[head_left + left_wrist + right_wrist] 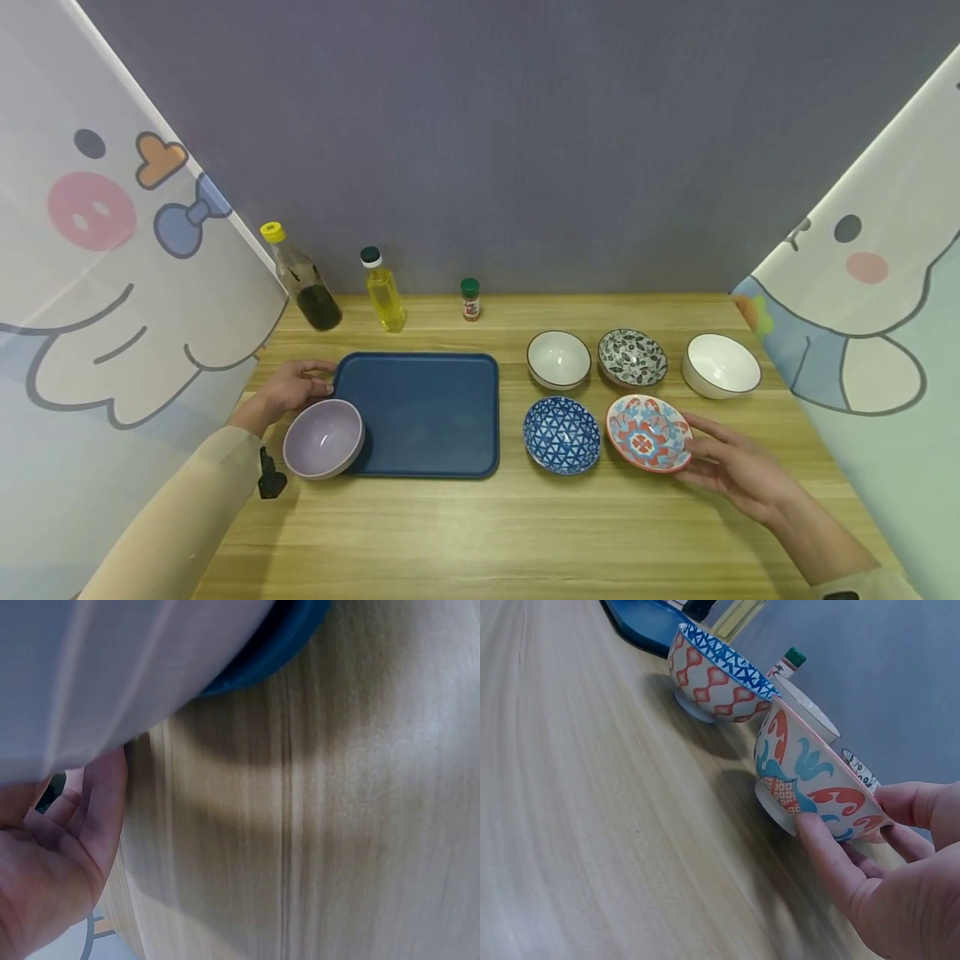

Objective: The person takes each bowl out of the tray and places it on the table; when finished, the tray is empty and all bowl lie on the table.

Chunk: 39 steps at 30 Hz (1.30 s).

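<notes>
My right hand (731,467) grips the red-and-blue flower-patterned bowl (647,433) from its right side. In the right wrist view, one fingertip lies by the rim of that bowl (810,769) and another digit against its outside near the foot. At left, my left hand (295,386) is behind a purple bowl (322,439), by the upper left corner of the blue tray (420,417). Its thumb and fingers are apart, with thumb tip just beyond the bowl's rim. The purple bowl overlaps the tray's left edge and covers part of the left hand (60,862) in the left wrist view.
Next to the patterned bowl are a blue triangle-patterned bowl (562,436), a black-and-white leaf bowl (632,358), a small white bowl (558,360) and a deeper white bowl (722,367). A dark sauce bottle (307,287), oil bottle (385,296) and spice jar (470,300) stand along the back wall.
</notes>
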Tool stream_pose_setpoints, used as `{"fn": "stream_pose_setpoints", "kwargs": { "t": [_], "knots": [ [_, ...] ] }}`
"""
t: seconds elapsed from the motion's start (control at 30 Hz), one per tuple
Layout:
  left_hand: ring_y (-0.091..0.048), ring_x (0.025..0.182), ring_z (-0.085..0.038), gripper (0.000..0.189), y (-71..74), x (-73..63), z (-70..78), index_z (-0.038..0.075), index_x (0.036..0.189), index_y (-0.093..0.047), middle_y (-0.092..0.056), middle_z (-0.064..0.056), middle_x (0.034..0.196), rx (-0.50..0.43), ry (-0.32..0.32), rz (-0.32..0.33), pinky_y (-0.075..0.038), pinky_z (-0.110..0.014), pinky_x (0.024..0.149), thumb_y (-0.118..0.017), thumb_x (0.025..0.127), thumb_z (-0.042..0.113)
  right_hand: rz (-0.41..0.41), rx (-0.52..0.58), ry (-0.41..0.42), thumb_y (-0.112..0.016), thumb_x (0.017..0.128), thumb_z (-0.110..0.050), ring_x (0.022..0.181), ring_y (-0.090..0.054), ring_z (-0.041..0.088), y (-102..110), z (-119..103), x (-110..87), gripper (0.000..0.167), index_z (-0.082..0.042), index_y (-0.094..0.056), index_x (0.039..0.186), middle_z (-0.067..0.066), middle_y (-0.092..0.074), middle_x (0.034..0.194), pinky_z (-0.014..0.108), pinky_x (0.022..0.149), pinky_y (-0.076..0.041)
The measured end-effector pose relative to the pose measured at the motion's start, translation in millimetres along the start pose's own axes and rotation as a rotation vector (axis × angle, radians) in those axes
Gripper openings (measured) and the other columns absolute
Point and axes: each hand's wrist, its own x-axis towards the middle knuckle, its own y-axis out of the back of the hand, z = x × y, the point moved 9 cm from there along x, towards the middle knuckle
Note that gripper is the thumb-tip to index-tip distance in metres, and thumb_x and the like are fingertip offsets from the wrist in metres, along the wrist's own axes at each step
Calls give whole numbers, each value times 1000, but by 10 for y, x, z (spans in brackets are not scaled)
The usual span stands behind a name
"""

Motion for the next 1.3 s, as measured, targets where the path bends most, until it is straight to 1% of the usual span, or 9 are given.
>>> {"fn": "stream_pose_setpoints", "kwargs": {
  "t": [0.13, 0.27, 0.47, 0.63, 0.73, 0.83, 1.03, 1.2, 1.3],
  "knots": [
    [-70, 79, -8, 55, 1, -2, 8, -13, 146, -44, -77, -10, 96, 2, -6, 6, -59, -28, 69, -66, 96, -3, -13, 31, -9, -44, 109, -4, 113, -70, 27, 18, 46, -2, 45, -38, -66, 128, 8, -68, 122, 42, 99, -55],
    [-70, 79, -8, 56, -7, 5, 6, -14, 146, -44, -77, -11, 97, 7, -16, 5, -59, -28, 69, -66, 96, -3, -18, 40, -18, -43, 109, -5, 114, -69, 26, 27, 72, 3, 45, -39, -66, 128, 8, -68, 123, 42, 100, -54],
    [-71, 80, -10, 56, -17, 7, -3, -12, 146, -45, -77, -11, 97, 0, -6, 2, -59, -29, 70, -66, 95, -3, -26, 77, -26, -42, 110, -5, 115, -69, 28, 45, 134, -15, 46, -38, -67, 129, 9, -69, 124, 44, 100, -54],
    [-71, 81, -11, 56, -14, 6, -9, -12, 146, -45, -77, -12, 99, -3, -6, -2, -59, -30, 70, -66, 95, -3, -63, 117, -9, -38, 111, -5, 117, -68, 26, 40, 170, -26, 47, -37, -65, 132, 6, -68, 127, 43, 101, -54],
    [-71, 82, -11, 56, -7, 9, -11, -12, 146, -45, -77, -13, 100, 0, -7, 2, -60, -30, 71, -66, 96, -3, -70, 121, 6, -37, 111, -5, 118, -67, 27, 46, 171, -32, 48, -37, -64, 134, 5, -67, 128, 44, 102, -53],
    [-71, 82, -11, 56, -5, 10, -15, -11, 146, -45, -77, -13, 100, -1, -5, 3, -60, -30, 71, -66, 96, -2, -63, 123, 16, -37, 111, -3, 117, -68, 28, 59, 181, -37, 49, -37, -63, 135, 4, -66, 128, 45, 102, -53],
    [-71, 82, -11, 56, -6, 5, -21, -11, 147, -45, -77, -13, 101, 2, -1, 7, -60, -29, 70, -67, 95, -2, -39, 115, 18, -38, 111, -4, 116, -68, 25, 82, 216, -45, 49, -38, -64, 134, 1, -65, 127, 45, 101, -53],
    [-71, 82, -11, 56, 2, 14, -16, -11, 147, -45, -77, -14, 101, 17, -2, 14, -59, -30, 71, -67, 96, -1, 3, 101, 13, -41, 110, -6, 114, -68, 20, 114, 219, -53, 46, -39, -65, 132, -2, -66, 125, 43, 100, -55],
    [-71, 82, -11, 54, 16, 17, -30, -9, 146, -47, -77, -12, 101, 20, 12, 25, -59, -30, 70, -67, 96, 0, 35, 74, 6, -43, 110, -7, 113, -68, 18, 146, 217, -53, 45, -40, -66, 130, -3, -66, 123, 42, 99, -55]
  ]
}}
